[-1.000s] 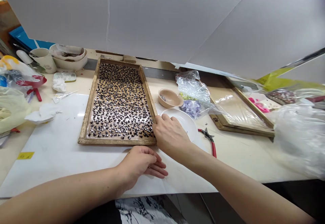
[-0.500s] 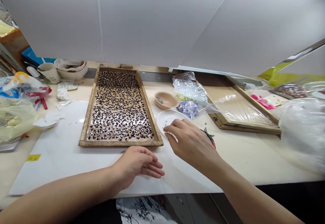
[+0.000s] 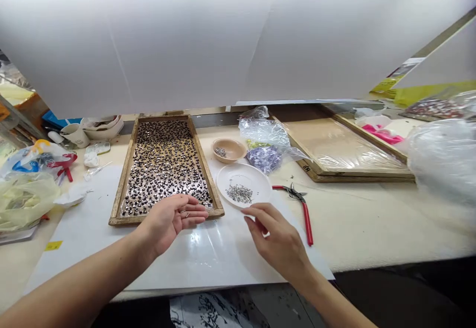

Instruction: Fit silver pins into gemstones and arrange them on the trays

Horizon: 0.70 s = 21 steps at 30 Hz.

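Observation:
My left hand [image 3: 173,221] is palm up with its fingers stretched out, over the near right corner of a wooden-framed tray [image 3: 167,169] covered with small dark beads. Tiny silvery glints show on its fingers; what they are is too small to tell. My right hand [image 3: 277,236] is at the near edge of a white plate [image 3: 262,181], its thumb and index fingertips close together in a pinch. Whatever is between them, if anything, cannot be made out. On the plate lies a loose heap of tiny silvery metal pieces [image 3: 240,194].
Behind the plate stands a tan bowl [image 3: 238,152] with more small pieces. Red-handled pliers [image 3: 307,219] lie right of my right hand. Bags of purple beads [image 3: 265,158] sit farther back. A film-covered wooden frame [image 3: 334,139] is at right, plastic bags [image 3: 28,194] at left.
My right hand has drawn back from over the plate, uncovering the metal pieces and pliers. My left hand has moved up and left and turned palm up. The camera view has shifted.

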{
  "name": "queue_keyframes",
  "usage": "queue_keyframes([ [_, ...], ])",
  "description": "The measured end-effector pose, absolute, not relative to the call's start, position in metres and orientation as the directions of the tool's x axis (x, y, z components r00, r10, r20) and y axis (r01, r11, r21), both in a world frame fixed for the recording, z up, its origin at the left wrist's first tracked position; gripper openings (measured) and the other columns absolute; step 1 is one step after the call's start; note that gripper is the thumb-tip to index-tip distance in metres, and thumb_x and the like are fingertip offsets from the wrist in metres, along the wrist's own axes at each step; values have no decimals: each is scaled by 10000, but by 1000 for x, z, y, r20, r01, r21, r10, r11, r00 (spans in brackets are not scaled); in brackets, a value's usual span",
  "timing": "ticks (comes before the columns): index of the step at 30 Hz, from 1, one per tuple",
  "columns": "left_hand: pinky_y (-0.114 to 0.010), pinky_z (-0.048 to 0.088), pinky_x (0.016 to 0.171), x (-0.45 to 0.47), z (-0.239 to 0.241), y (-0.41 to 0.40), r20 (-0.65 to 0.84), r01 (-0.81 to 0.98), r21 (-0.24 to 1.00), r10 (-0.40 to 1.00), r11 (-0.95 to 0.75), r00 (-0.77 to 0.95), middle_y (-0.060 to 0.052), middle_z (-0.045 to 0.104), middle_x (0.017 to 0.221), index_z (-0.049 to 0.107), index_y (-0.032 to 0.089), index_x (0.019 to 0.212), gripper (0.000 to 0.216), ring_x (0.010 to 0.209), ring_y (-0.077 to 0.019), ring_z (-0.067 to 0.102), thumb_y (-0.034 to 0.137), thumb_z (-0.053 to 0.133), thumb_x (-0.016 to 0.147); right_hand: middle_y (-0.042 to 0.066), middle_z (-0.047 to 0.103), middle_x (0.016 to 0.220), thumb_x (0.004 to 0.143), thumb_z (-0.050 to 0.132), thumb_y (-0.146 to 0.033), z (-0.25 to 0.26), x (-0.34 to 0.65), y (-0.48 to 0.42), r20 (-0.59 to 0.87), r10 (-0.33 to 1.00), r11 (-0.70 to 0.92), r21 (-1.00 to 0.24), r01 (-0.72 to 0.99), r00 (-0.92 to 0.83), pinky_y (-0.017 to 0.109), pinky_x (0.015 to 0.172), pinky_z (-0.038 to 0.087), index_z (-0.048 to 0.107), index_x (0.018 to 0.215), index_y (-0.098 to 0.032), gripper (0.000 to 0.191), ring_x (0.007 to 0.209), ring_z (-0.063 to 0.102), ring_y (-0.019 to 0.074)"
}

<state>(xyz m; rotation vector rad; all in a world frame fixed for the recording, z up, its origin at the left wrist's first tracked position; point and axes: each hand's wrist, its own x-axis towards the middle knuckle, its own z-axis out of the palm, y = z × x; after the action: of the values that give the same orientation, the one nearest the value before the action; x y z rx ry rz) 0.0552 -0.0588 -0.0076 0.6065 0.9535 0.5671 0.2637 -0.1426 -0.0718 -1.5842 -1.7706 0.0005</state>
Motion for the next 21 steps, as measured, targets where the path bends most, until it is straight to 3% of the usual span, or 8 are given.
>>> queue_keyframes([
  [3, -367, 488, 870, 80, 4, -47, -523, -176, 733, 710, 657, 472, -164, 650, 840, 583, 77, 842, 151, 796, -212, 656, 180, 477, 813, 62, 600, 852, 859, 443, -133, -83, 259, -153, 564, 824, 287, -502, 816, 57, 236, 597, 501, 599, 899, -172, 166, 704, 592, 133],
  [8, -365, 447, 921, 146, 6, -23, -374, -222, 813, 775, 538, 509, -178, 633, 914, 573, 82, 853, 167, 888, -222, 628, 212, 473, 821, 51, 602, 830, 857, 440, -128, -95, 259, -157, 577, 807, 292, -576, 763, 128, 237, 580, 512, 602, 888, -189, 176, 667, 590, 121],
  [15, -424, 362, 977, 193, -16, -2, -411, -116, 824, 727, 554, 550, -189, 629, 1076, 549, 93, 1054, 394, 1110, -280, 538, 403, 412, 852, 52, 602, 820, 851, 424, -99, -93, 262, -155, 565, 812, 319, -637, 702, 144, 232, 600, 514, 610, 880, -177, 203, 713, 594, 126],
  [21, -394, 271, 1037, 195, -15, -1, -352, -94, 846, 681, 525, 642, -130, 568, 1247, 508, 130, 1205, 476, 1214, -247, 466, 430, 368, 862, 58, 605, 830, 848, 425, -84, -92, 263, -156, 545, 826, 318, -659, 682, 142, 227, 588, 501, 613, 887, -167, 210, 693, 585, 121],
])
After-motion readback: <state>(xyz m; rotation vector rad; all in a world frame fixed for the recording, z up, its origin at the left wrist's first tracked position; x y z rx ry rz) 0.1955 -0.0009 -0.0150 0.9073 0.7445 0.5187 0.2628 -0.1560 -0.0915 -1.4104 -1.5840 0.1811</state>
